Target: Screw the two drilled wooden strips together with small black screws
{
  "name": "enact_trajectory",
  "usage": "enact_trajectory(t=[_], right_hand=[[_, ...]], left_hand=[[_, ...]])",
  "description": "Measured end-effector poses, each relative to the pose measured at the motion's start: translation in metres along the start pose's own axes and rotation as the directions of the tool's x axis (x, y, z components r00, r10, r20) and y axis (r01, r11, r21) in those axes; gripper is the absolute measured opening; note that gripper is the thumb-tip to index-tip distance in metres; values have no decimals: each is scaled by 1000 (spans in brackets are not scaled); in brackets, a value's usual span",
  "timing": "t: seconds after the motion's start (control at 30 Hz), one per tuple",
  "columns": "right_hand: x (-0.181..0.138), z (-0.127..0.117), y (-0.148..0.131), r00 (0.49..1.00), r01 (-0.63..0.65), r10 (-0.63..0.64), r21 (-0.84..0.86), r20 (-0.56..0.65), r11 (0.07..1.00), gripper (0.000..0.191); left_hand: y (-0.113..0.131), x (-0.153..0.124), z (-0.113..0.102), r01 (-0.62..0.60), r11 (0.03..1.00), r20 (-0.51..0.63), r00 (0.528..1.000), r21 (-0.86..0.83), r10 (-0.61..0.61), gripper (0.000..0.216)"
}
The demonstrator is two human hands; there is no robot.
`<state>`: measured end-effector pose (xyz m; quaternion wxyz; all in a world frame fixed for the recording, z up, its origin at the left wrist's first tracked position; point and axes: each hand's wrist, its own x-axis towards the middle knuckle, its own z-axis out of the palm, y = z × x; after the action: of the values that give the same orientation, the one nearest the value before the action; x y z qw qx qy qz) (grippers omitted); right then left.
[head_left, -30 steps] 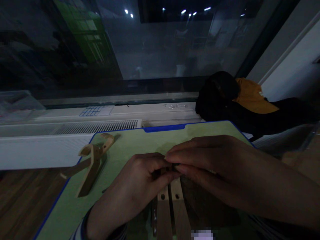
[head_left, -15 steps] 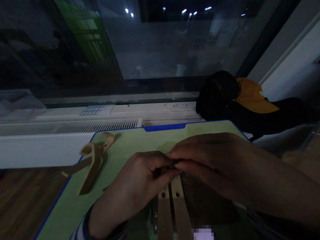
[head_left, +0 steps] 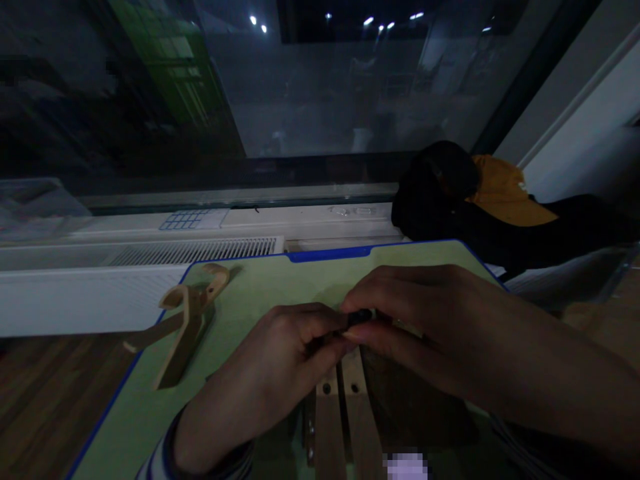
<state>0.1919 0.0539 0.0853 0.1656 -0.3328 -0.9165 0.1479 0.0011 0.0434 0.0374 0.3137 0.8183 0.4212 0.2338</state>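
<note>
Both my hands meet over a green mat (head_left: 280, 280) with a blue edge. My left hand (head_left: 270, 373) is closed, pinching the top ends of two parallel wooden slats (head_left: 340, 413) that run toward me, each with a small hole. My right hand (head_left: 425, 320) is closed too, its thumb and fingers pinching a small dark part (head_left: 361, 316) right at the slats' top ends. The fingertips of the two hands touch. A dark flat piece (head_left: 410, 407) lies under my right hand beside the slats.
A wooden assembly of crossed pieces (head_left: 185, 327) lies at the mat's left edge. Behind the mat run a white vent grille (head_left: 195, 252) and a dark window. A black bag with an orange cap (head_left: 500, 193) sits at the back right.
My right hand has shifted slightly up and its fingers have turned, so the small dark part now shows between thumb and finger. My left hand has stayed in place.
</note>
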Motion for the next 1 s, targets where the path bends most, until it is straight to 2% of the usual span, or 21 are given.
enact_trajectory(t=[0.17, 0.37, 0.63, 1.0], right_hand=[[-2, -1, -1, 999, -14, 14, 7, 34, 1000, 10], [-2, -2, -3, 999, 14, -16, 62, 30, 998, 23], [-1, -2, -3, 999, 33, -35, 65, 34, 997, 15], [-1, -1, -1, 999, 0, 0, -8, 51, 1000, 15]], left_hand=[[1, -1, 0, 82, 996, -3, 997, 21, -82, 13], [0, 0, 2, 55, 998, -20, 998, -13, -55, 13], [1, 1, 3, 85, 995, -50, 995, 43, -83, 14], [0, 0, 3, -22, 999, -6, 1000, 26, 22, 16]])
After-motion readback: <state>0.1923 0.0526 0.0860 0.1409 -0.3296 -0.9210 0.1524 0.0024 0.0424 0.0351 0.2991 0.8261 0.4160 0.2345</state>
